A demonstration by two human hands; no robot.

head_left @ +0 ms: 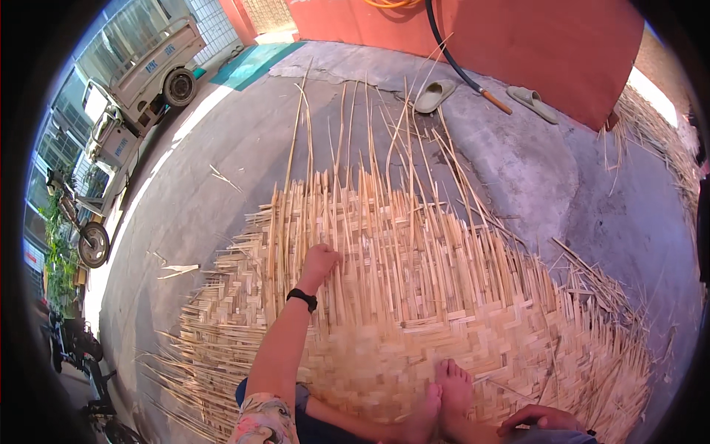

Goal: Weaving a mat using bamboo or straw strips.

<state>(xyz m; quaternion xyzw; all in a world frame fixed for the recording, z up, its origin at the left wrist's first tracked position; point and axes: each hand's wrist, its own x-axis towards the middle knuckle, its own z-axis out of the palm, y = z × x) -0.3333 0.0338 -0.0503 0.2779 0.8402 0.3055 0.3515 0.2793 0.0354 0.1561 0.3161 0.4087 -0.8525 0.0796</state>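
Note:
A large mat (362,355) of woven pale strips lies flat on the ground, its weave a zigzag pattern with loose ends all around. My left hand (322,260), with a black band at the wrist, is closed low over the mat's far part, pressed on the long upright strips (344,229). It appears to pinch one strip; the fingertips are partly hidden. My right hand (543,418) rests low at the right beside my bare foot (454,385). Its fingers are loosely extended with nothing visible in them. Both my bare feet are on the mat.
Long strip ends (370,133) stick out beyond the mat's far edge. Two slippers (435,96) lie behind, near a black hose (462,70) and a red wall (518,44). A cargo tricycle (137,92) stands far left. Loose strips (592,277) lie on the right.

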